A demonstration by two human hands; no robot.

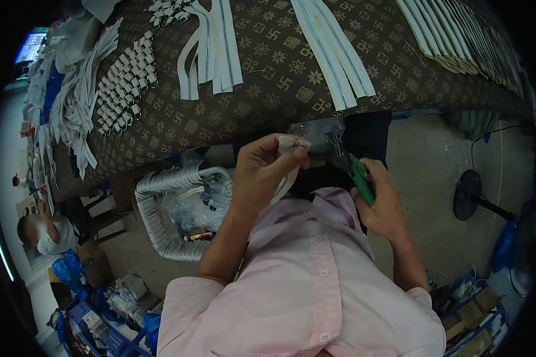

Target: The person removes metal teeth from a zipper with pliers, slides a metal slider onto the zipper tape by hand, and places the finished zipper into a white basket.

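Note:
My left hand (268, 169) pinches the end of a white zipper tape (290, 144) between thumb and fingers, in front of the table's edge. The rest of that strip hangs down behind the hand. Closed around green-handled pliers (361, 178), my right hand (382, 199) is to the right and slightly lower. The dark jaws of the pliers point up and left, apart from the tape; whether they are parted is hard to see.
The patterned table (262, 110) carries white zipper strips (333, 53), a bundle of strips (476, 41) and rows of small metal-and-white pieces (128, 83). Below are a white basket (155, 232) holding plastic bags and a black fan (467, 195). Another person (47, 232) is at far left.

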